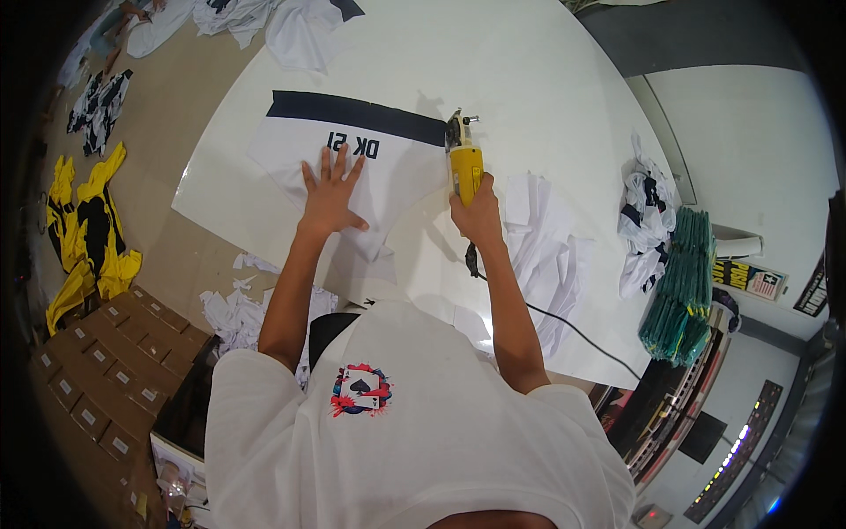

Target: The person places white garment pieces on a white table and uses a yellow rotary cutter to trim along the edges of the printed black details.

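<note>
A white fabric panel (291, 159) with a dark navy band along its far edge lies on the white table. My left hand (331, 196) rests flat on it, fingers spread, over part of the dark printing. In my right hand (478, 212) is a yellow electric cloth cutter (466, 167), gripped by its body. The cutter's metal head stands right at the panel's right edge, by the end of the navy band. From its rear a dark cord (573, 326) runs over the table to the right.
White cloth pieces (542, 256) lie right of my right forearm. Crumpled white-and-navy fabric (646, 220) and a stack of green bundles (683, 291) sit along the right side. Yellow-and-black fabric (92, 229), brown cartons (97, 379) and white scraps (236, 319) are at left. More white fabric (302, 35) lies at the far edge.
</note>
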`<action>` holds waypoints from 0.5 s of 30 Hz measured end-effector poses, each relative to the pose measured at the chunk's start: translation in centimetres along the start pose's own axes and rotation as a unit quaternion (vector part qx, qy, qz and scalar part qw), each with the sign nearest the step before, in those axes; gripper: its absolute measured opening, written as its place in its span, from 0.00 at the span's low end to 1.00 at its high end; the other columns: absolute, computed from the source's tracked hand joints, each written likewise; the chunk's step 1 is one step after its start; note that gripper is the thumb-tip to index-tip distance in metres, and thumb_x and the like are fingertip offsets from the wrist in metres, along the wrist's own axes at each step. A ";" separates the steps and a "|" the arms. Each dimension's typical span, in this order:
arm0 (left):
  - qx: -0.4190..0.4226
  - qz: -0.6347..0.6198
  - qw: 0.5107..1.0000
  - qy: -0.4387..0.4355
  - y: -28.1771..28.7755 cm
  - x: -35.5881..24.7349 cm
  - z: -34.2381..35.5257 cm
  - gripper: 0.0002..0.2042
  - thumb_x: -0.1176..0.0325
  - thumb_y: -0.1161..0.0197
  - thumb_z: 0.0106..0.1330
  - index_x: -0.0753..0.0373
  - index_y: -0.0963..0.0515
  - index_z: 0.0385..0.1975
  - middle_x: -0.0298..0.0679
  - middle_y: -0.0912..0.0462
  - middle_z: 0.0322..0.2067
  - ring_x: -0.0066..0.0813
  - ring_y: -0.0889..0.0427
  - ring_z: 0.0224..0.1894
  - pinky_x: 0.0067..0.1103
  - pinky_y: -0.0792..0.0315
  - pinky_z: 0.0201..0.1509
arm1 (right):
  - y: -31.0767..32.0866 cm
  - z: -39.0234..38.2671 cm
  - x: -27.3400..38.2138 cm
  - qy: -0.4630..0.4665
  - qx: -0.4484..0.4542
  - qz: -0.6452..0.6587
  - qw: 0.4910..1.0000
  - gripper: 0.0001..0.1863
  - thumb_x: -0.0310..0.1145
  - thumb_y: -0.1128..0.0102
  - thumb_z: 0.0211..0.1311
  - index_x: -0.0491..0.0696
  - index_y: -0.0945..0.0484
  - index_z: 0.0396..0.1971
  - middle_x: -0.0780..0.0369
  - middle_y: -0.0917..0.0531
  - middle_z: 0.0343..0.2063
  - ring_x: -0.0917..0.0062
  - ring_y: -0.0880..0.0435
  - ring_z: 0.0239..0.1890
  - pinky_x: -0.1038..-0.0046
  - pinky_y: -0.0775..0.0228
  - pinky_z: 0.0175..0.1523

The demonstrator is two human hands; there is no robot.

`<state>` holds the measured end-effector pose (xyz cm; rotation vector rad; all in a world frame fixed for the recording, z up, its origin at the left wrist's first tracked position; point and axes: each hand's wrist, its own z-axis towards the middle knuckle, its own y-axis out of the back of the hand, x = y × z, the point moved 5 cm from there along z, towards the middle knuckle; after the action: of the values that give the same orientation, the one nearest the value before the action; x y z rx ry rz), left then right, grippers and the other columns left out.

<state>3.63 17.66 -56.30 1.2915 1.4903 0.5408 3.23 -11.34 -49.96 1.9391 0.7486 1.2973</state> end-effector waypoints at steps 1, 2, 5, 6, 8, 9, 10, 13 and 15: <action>-0.012 0.005 1.000 -0.004 0.1 -0.1 -0.1 0.69 0.46 0.13 0.32 0.47 0.47 0.81 0.45 0.62 0.83 0.59 0.68 0.83 0.68 0.73 0.77 | -0.1 0.0 0.0 -0.008 0.004 0.007 1.000 0.27 0.33 0.36 0.61 0.39 0.37 0.54 0.38 0.19 0.47 0.38 0.20 0.52 0.47 0.26 0.55; -0.001 0.003 1.000 0.003 0.0 -0.2 0.1 0.68 0.45 0.13 0.34 0.47 0.47 0.81 0.45 0.61 0.83 0.59 0.68 0.83 0.69 0.72 0.76 | -0.1 0.1 0.0 -0.015 0.008 0.013 1.000 0.27 0.33 0.36 0.61 0.38 0.37 0.54 0.38 0.19 0.47 0.38 0.20 0.52 0.47 0.26 0.55; -0.063 -0.010 0.998 -0.025 0.8 -0.9 1.7 0.66 0.41 0.16 0.38 0.47 0.47 0.81 0.43 0.60 0.83 0.60 0.66 0.83 0.70 0.69 0.76 | 0.0 0.1 0.2 0.012 -0.007 0.019 1.000 0.27 0.34 0.36 0.61 0.38 0.37 0.54 0.38 0.19 0.47 0.38 0.19 0.51 0.48 0.25 0.55; -0.117 -0.020 0.992 -0.053 1.5 -1.3 2.7 0.65 0.39 0.16 0.39 0.46 0.46 0.81 0.43 0.59 0.83 0.61 0.65 0.83 0.70 0.68 0.76 | -0.1 0.1 0.0 0.005 -0.004 0.019 1.000 0.27 0.34 0.36 0.61 0.38 0.37 0.54 0.38 0.19 0.47 0.38 0.19 0.51 0.48 0.25 0.55; -0.158 -0.019 0.985 -0.074 2.3 -1.7 5.0 0.64 0.38 0.17 0.40 0.45 0.46 0.81 0.41 0.58 0.83 0.61 0.65 0.83 0.70 0.66 0.76 | -0.4 0.1 -0.3 -0.007 0.003 0.018 1.000 0.27 0.34 0.36 0.61 0.38 0.37 0.54 0.38 0.20 0.47 0.38 0.19 0.51 0.48 0.25 0.55; -0.147 -0.008 0.987 -0.068 2.4 -1.7 6.3 0.64 0.38 0.17 0.40 0.44 0.46 0.81 0.40 0.58 0.83 0.61 0.64 0.83 0.69 0.66 0.77 | -0.5 0.0 -0.3 0.003 -0.002 0.008 1.000 0.30 0.34 0.36 0.62 0.36 0.39 0.57 0.37 0.19 0.45 0.39 0.17 0.47 0.50 0.23 0.51; -0.123 -0.001 0.991 -0.054 2.3 -1.6 7.4 0.64 0.37 0.17 0.39 0.43 0.46 0.81 0.39 0.58 0.83 0.61 0.64 0.83 0.69 0.65 0.77 | -0.6 0.1 -0.3 0.014 -0.009 -0.003 1.000 0.33 0.34 0.36 0.62 0.34 0.41 0.60 0.35 0.18 0.43 0.41 0.14 0.42 0.51 0.20 0.47; -0.022 0.045 0.999 -0.002 1.4 -1.3 8.9 0.63 0.37 0.17 0.40 0.40 0.47 0.81 0.37 0.58 0.83 0.60 0.65 0.83 0.68 0.65 0.77 | -0.9 0.1 -0.3 0.018 -0.020 -0.021 0.999 0.37 0.35 0.36 0.62 0.31 0.43 0.63 0.32 0.17 0.42 0.41 0.12 0.38 0.53 0.17 0.43; -0.019 0.043 0.999 0.003 1.4 -1.3 8.8 0.63 0.38 0.17 0.40 0.40 0.47 0.81 0.37 0.59 0.83 0.60 0.65 0.83 0.68 0.66 0.77 | -0.9 0.0 0.0 0.013 -0.026 -0.018 0.999 0.37 0.35 0.36 0.62 0.31 0.43 0.62 0.32 0.18 0.43 0.41 0.12 0.40 0.53 0.17 0.44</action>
<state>11.95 14.44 -57.77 1.3307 1.4275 0.6273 3.15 -10.74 -50.68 1.8621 0.7513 1.3089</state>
